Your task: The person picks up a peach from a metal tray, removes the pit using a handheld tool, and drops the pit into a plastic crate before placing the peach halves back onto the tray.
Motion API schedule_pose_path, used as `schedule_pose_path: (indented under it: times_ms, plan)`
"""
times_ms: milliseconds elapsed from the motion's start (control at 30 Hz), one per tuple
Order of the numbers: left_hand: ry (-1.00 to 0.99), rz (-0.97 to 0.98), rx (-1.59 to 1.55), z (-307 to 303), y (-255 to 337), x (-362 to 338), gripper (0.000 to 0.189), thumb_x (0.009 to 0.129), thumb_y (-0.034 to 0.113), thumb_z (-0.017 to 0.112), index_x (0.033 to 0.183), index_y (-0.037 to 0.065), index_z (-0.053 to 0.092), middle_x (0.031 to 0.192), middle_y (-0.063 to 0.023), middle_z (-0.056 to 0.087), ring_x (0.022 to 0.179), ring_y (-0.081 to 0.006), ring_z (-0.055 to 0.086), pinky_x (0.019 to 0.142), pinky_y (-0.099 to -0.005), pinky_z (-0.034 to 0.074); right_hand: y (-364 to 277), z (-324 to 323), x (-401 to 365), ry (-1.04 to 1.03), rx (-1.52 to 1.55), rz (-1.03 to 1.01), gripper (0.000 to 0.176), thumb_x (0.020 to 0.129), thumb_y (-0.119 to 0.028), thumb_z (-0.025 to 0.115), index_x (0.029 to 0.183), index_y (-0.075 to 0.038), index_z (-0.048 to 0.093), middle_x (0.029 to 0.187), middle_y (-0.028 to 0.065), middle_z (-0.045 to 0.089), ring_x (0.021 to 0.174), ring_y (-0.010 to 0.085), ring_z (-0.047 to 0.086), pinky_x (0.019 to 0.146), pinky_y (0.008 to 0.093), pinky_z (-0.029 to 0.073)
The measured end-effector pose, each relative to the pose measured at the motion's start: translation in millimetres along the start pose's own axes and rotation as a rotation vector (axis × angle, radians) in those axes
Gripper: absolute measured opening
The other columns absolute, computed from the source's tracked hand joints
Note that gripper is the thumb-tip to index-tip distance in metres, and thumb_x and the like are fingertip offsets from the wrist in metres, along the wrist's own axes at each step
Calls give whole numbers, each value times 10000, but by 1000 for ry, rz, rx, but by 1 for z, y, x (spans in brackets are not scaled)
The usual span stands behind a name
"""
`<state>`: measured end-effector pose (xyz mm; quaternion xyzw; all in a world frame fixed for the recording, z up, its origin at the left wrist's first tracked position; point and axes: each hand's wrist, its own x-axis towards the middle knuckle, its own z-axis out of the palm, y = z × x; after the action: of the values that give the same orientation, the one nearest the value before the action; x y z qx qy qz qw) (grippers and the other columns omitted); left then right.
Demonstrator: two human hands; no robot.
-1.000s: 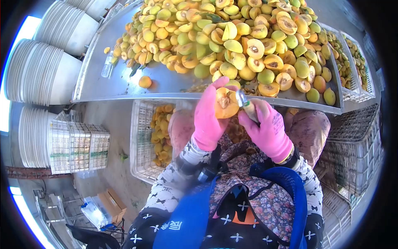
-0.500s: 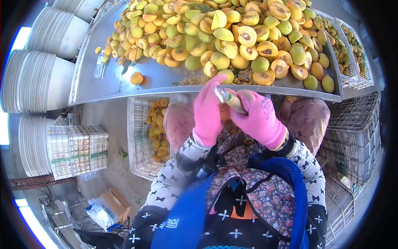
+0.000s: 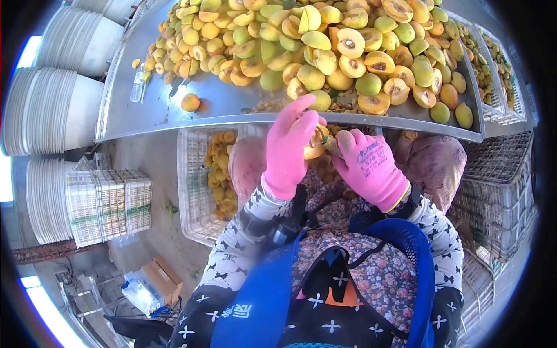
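My left hand (image 3: 290, 148), in a pink glove, grips a halved yellow peach (image 3: 315, 145) over the table's front edge. My right hand (image 3: 369, 167), gloved in pink too, is closed around a small tool (image 3: 332, 145) whose end meets the cut face of the peach. Much of the tool is hidden by my fingers. Just beyond my hands, a large heap of halved and whole peaches (image 3: 351, 43) covers much of the metal table (image 3: 232, 120). Small pits or scraps lie near the front edge.
A lone peach (image 3: 190, 102) and a clear bottle (image 3: 138, 84) are on the table's left. Below stands a crate of peach halves (image 3: 220, 174). Stacked white tubs (image 3: 40, 113) and crates (image 3: 110, 203) are at left, more crates (image 3: 493, 191) at right.
My hands have moved slightly apart and turned, so the peach's cut face now shows. The tool, earlier raised with its shiny end up, now points into the peach.
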<state>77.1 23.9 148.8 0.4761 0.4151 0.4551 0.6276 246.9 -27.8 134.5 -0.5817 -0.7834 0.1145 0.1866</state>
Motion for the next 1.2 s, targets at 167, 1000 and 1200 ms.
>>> schedule_pose_path:
  times_ms: [167,1000,1200]
  plan:
    - [-16,-42,50,-1,-2,1,453,962,159,581,1363,-38,505,977,-94,687,904,-140,632,819,-266,498,0,8,-6,9,212,4,222,845,-176,691,924,-64,517,801,148,605,719,363,635,625,459,485]
    - [31,-55,-229,12,-9,1,367,1037,191,488,1327,-33,502,959,-172,683,834,-237,669,714,-336,578,-22,-13,-4,-623,1586,613,135,852,-117,639,871,-11,559,633,25,548,437,125,519,407,268,396]
    - [-113,-152,-221,7,-2,0,390,1028,241,525,1305,-33,528,949,-170,694,811,-240,686,676,-348,599,0,-11,-9,-791,1731,498,118,808,-100,640,830,-18,558,590,25,546,431,130,522,415,261,388]
